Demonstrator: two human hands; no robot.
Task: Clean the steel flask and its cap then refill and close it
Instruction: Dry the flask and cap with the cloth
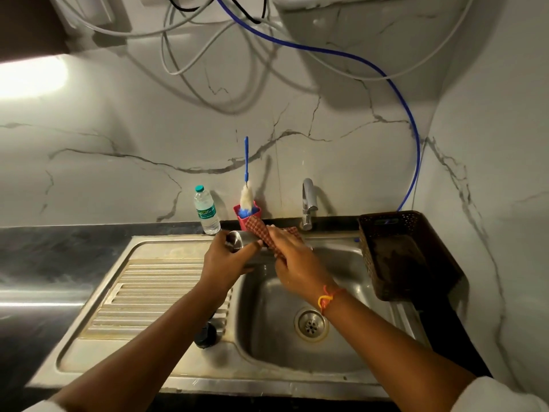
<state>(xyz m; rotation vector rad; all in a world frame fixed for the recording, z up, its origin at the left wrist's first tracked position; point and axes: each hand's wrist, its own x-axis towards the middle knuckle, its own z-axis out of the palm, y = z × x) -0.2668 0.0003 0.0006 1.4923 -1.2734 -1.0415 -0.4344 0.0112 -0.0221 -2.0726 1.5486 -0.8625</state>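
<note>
Head view: steel flask [239, 237] is held on its side over the sink [208, 370] basin, close to the back rim.
Left hand [222, 258]: fingers are curled round the flask's left end and clamped on it.
Right hand [294, 258]: a checked cloth [260, 228] is wrapped round the flask body and gripped there, cloth and steel together.
Cap [205, 335]: off, lying on the drainboard, well apart from the flask (partly hidden by the left forearm).
Handling: rigid shell, no give expected. Smooth steel is judged slippery when wet. Weight can't be told, as the contents aren't seen.
Hold point: the body is best encircled near one end, not pinched. Friction is added by the cloth.
Refill source: water bottle [207, 210] is stood on the surface [59, 248] behind the sink.
</note>
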